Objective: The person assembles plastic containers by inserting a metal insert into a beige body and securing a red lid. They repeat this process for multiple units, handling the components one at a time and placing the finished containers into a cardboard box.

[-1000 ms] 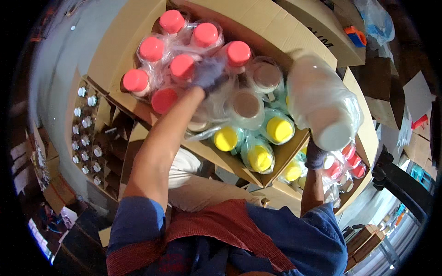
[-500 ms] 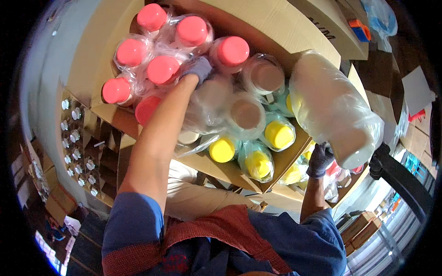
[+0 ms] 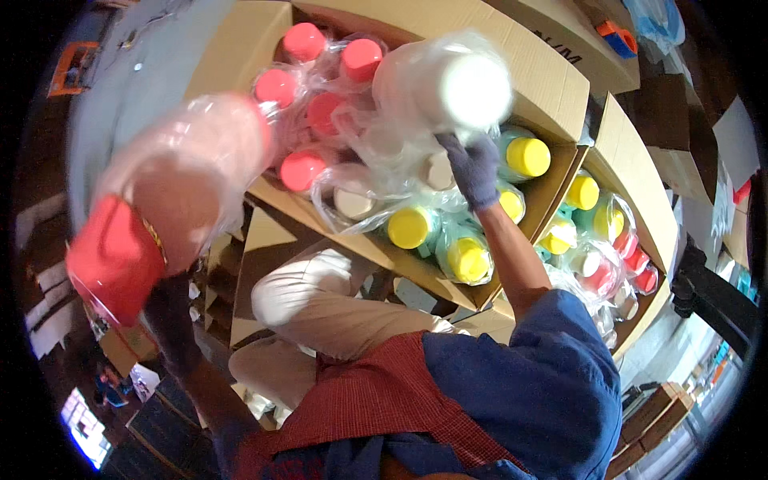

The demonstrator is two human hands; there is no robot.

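Observation:
My left hand (image 3: pixel 168 324), in a dark glove, holds a large pink bottle (image 3: pixel 180 180) with a red cap, wrapped in clear plastic, left of the open cardboard box (image 3: pixel 352 240). The hand is in shadow, and its fingers are partly hidden behind the bottle. Over the box, my right hand (image 3: pixel 476 164) in a grey glove grips a plastic-wrapped white bottle (image 3: pixel 476 92) by its lower side. Beneath it in the box stand wrapped bottles with red caps (image 3: pixel 324 112), pale caps (image 3: pixel 354 204) and yellow caps (image 3: pixel 410 228).
Against the box's right side is a second carton (image 3: pixel 652 300) of wrapped bottles with mixed caps. A black bar (image 3: pixel 712 296) juts in at the right. More cardboard (image 3: pixel 552 32) lies behind, with an orange and blue object (image 3: pixel 618 40) on it. My knee (image 3: pixel 296 296) is close to the box front.
My left hand has lifted a red-capped pink bottle out of the box and swung it left. My right hand has carried the white bottle leftward from the right side to over the box.

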